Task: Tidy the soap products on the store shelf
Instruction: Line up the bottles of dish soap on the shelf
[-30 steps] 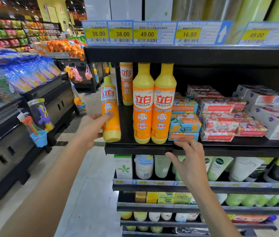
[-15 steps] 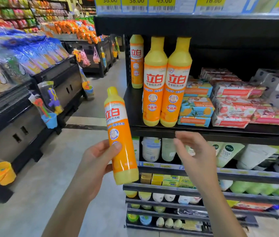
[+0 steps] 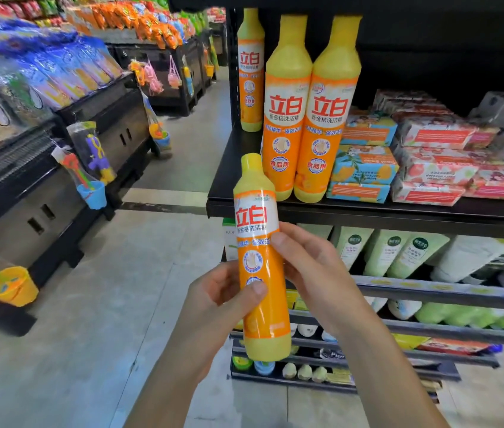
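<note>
I hold a small yellow-and-orange dish soap bottle (image 3: 260, 261) upright in front of the black shelf (image 3: 368, 211), below its front edge. My left hand (image 3: 216, 301) grips its lower half, thumb across the label. My right hand (image 3: 312, 270) holds its right side, thumb and fingers curled on the label. On the shelf stand two tall bottles (image 3: 309, 118) of the same brand and a small one (image 3: 250, 72) behind them. Stacked blue soap boxes (image 3: 365, 162) and pink soap boxes (image 3: 436, 168) lie to their right.
Lower shelves carry green and white tubes (image 3: 399, 254) and small bottles. Across the grey aisle floor (image 3: 105, 304), a black display counter (image 3: 43, 180) holds snack bags, with toy buckets (image 3: 9, 288) hanging off its edge.
The left hand brought the small bottle down off the shelf edge and toward the middle. The right hand left the shelf edge and took hold of the bottle's right side.
</note>
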A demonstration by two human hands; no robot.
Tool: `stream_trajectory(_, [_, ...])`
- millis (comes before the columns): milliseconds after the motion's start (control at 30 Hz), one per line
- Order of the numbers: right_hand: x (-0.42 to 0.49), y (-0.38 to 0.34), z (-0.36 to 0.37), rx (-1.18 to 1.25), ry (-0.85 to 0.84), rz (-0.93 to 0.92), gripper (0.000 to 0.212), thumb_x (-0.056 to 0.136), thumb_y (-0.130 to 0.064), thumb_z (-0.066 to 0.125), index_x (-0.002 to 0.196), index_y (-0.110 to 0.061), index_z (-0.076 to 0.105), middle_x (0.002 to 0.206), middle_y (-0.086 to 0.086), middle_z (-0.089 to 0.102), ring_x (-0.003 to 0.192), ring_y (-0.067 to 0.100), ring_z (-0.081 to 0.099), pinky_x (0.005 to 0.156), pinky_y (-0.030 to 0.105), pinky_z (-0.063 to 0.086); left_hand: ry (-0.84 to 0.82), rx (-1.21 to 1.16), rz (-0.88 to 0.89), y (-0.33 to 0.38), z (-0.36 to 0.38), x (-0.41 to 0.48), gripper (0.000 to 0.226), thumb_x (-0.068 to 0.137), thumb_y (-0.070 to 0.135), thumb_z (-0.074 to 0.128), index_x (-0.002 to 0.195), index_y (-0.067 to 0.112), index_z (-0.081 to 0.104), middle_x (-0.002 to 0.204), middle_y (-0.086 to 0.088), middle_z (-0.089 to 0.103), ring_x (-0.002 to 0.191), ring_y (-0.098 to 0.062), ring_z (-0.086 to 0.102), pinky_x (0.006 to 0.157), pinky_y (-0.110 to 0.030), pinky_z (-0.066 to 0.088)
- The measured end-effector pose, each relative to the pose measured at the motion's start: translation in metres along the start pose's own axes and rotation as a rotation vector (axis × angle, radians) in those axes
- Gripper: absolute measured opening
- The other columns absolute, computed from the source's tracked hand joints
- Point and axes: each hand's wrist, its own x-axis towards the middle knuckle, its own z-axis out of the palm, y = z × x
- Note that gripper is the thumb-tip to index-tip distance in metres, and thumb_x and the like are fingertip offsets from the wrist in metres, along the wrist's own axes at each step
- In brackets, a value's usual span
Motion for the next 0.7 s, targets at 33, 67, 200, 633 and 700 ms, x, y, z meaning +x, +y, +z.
stream_trajectory(33, [0.0001,0.001,0.0,0.008,0.0,0.014,0.049,0.087,-0.043,0.067,0.132,-0.024,0.065,0.121,0.001,0.074,0.112,0.02,0.071,0.099,0.044,0.056,-0.002,0.003,0.0,-0.0006,0.0009,-0.0007,0.053,0.07,0.042,0.077,0.119,0.027,0.068,0.11,0.007,0.078,0.104,-0.015,0.074,0.075,-0.024,0.06])
stream_trajectory(67, [-0.0001,0.0015,0.0001,0.015,-0.001,0.022,0.049,0.087,-0.043,0.068,0.132,-0.024,0.065,0.121,0.001,0.074,0.112,0.021,0.071,0.1,0.045,0.056,0.001,0.006,0.0,-0.0009,0.0015,-0.001,0.051,0.069,0.043,0.077,0.117,0.029,0.068,0.11,0.009,0.078,0.103,-0.014,0.074,0.074,-0.023,0.06])
stream_trajectory(200, [-0.0007,0.0012,0.0009,0.042,0.01,0.029,0.039,0.094,-0.03,0.066,0.131,-0.02,0.066,0.119,0.003,0.075,0.111,0.023,0.071,0.095,0.04,0.057,-0.007,0.015,-0.001,-0.0034,0.0016,-0.0015,0.044,0.073,0.041,0.073,0.116,0.033,0.067,0.11,0.012,0.077,0.105,-0.012,0.073,0.075,-0.026,0.061])
stream_trajectory(633, [-0.0062,-0.0027,0.0024,0.007,0.12,-0.067,0.041,0.082,-0.018,0.082,0.121,-0.022,0.072,0.108,0.001,0.078,0.103,0.021,0.074,0.086,0.04,0.062,-0.058,-0.051,0.046,-0.0049,0.0067,-0.0003,0.073,0.06,0.047,0.084,0.125,0.033,0.056,0.115,0.004,0.074,0.106,-0.022,0.073,0.083,-0.038,0.061])
stream_trajectory(700, [-0.0068,-0.0036,0.0027,-0.006,0.128,-0.079,0.043,0.078,-0.022,0.084,0.12,-0.024,0.072,0.108,0.0,0.078,0.103,0.019,0.074,0.086,0.041,0.062,-0.042,-0.036,0.064,-0.0063,0.0077,0.0023,0.07,0.057,0.044,0.087,0.121,0.036,0.06,0.113,0.004,0.075,0.106,-0.023,0.073,0.085,-0.042,0.061])
